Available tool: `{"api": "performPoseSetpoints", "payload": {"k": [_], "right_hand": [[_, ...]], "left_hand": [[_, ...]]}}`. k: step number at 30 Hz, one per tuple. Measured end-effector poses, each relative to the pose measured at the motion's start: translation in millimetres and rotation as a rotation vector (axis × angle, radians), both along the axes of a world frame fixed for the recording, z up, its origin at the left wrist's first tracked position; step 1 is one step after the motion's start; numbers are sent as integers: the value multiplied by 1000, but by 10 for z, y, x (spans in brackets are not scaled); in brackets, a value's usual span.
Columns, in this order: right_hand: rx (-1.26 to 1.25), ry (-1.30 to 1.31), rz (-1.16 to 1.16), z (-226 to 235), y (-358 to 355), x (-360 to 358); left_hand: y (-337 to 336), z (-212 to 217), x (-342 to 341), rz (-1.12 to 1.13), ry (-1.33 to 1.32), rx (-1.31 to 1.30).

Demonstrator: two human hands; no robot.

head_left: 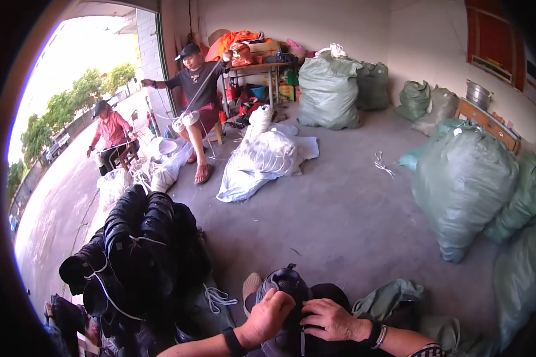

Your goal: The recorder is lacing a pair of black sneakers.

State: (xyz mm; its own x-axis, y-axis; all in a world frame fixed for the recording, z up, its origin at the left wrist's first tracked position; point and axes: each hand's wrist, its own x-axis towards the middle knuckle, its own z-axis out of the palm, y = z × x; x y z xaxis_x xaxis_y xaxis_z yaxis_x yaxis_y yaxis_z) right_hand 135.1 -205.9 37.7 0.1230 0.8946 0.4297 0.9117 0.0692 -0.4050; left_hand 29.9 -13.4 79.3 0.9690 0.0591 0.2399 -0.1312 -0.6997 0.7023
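On my lap lies a dark, rounded fabric piece (287, 281) with a small loop at its top edge; its exact kind is unclear. My left hand (271, 314) is closed over it, fingertips pinched together; whatever they hold is too small to make out. Beside it, my right hand (330, 319) has bent fingers with their tips against the dark piece, and what lies between them is hidden. To the left stand nested stacks of black, rounded, cap-like pieces (128, 238), bound with white cord. A looped bundle of white cord (218, 297) lies between the stacks and my left arm.
Two people (199, 83) (110, 131) sit at far left, handling white cord. White sacks (259, 157) lie on the floor (333, 196) before them. Bulging green sacks (467, 178) line the right side; others (327, 89) stand behind. A loaded table (253, 68) is at the back.
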Motion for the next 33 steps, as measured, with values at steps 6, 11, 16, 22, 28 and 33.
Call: {"api": "performPoseSetpoints", "payload": {"k": [6,11,16,22,28,33], "right_hand": [[-76,-97,-139,148,207,-169],[-179,188,-151,184,325,-386],[-87,688,-33,-42,404,-467],[-191,1465,-176,220,-83,163],[842,2036,-754,-637,-2892,1967],[1018,2132,-767,-775,-3099,1653]], "left_hand": [[47,-142,-77,-33,-97,-170],[61,-149,-194,-25,-198,-164],[44,-100,-321,-13,-228,-112],[1125,-124,-354,654,-317,-630],[3040,-288,-1835,1067,-491,-680],[3131,-644,-2122,1082,-307,-1125]]}}
